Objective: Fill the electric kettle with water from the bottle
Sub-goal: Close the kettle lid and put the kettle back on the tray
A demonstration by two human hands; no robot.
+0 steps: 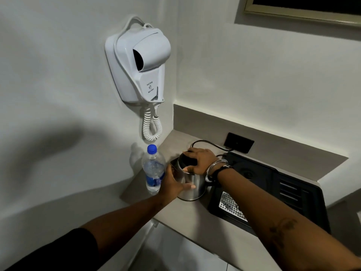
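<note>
Just below the centre of the frame, the steel electric kettle (190, 187) is stood on the grey table (197, 229), tilted slightly. Its black lid (185, 160) is covered by the right hand (201, 160), the fingers curled down over it. The kettle's left side is cupped by the left hand (172, 182), fingers spread wide against the metal. The water bottle (153, 169), its blue cap (152, 149) screwed on, is seen upright just left of the kettle, partly hidden by the left hand. A black tray (273, 184) is seen to the right, and a white hair dryer (139, 61) is mounted on the wall in the upper left.
</note>
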